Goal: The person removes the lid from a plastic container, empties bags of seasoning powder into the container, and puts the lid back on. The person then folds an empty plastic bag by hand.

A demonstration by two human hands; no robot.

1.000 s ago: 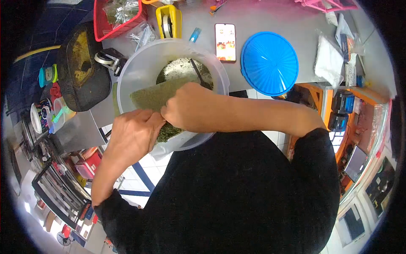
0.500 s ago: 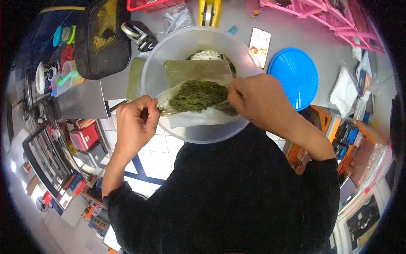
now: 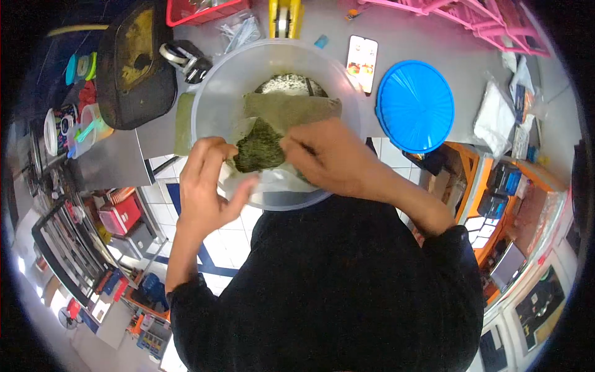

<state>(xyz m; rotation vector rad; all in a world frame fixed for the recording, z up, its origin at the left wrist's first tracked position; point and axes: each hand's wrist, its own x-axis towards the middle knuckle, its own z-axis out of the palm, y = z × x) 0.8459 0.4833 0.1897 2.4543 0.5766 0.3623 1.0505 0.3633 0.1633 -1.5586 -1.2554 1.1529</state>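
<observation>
A large translucent round tub [image 3: 218, 80] stands at the table's front edge. Inside it is a clear bag holding dark green shredded flakes [image 3: 260, 147], with a full green packet [image 3: 291, 110] lying behind. My left hand [image 3: 207, 180] is at the bag's left side, fingers curved and thumb apart, with nothing gripped between them. My right hand [image 3: 325, 155] is closed at the right side of the bag's opening, its fingertips pinching the plastic edge. Loose flakes and a dark handle show at the back of the tub.
A blue lid [image 3: 415, 106] and a lit phone [image 3: 361, 64] lie right of the tub. Behind stand a yellow tape dispenser [image 3: 286, 18], a red basket [image 3: 204, 11] and pink baskets [image 3: 458, 15]. A black case [image 3: 137, 68] and another green packet [image 3: 184, 124] are at left.
The hands crossed close together earlier, then spread the bag wide; now the right hand has moved left and the left hand's thumb and fingers have parted. The view has shifted slightly.
</observation>
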